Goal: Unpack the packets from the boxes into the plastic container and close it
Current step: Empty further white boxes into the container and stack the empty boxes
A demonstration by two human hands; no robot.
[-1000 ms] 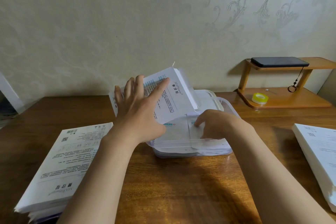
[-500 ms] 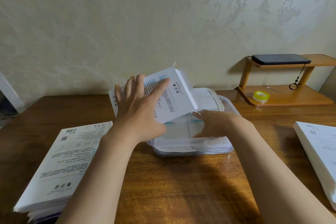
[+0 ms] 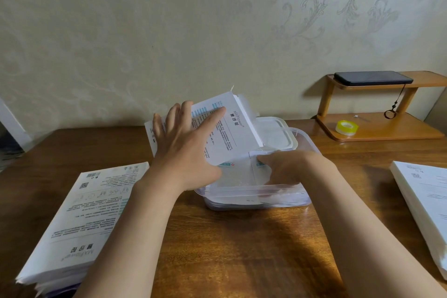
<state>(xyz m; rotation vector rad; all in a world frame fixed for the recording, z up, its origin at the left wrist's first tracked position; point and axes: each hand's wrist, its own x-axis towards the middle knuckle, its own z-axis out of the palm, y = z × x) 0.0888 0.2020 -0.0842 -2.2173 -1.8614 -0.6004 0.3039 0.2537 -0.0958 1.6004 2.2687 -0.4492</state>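
Nearest me, a stack of flat boxes [image 3: 79, 220] lies on the worktop [image 3: 242, 249] to my left, and another stack [image 3: 425, 205] sits at the right edge. Between my forearms is the plastic container [image 3: 256, 197], open, with white packets [image 3: 235, 174] lying flat inside it.

My left hand [image 3: 186, 152] grips one box [image 3: 229, 133] above the container's left half, thumb across its printed face and fingers spread over the far edge. The box is tilted, its long axis running from my left hand up and rightward, and its open end faces right, over the back of the container.

My right hand [image 3: 287, 167] is down inside the container, knuckles up and fingertips pointing left, just under the box's lower right corner. They touch a packet, but I cannot tell whether they pinch it or only press it. This hand is the nearer one to the box's mouth, so I judge it should draw out the next packets.

Behind the container lies its lid [image 3: 278, 133], not yet on. Farther right, a wooden shelf [image 3: 377, 133] carries a roll of tape [image 3: 346, 127] and a phone [image 3: 372, 78].
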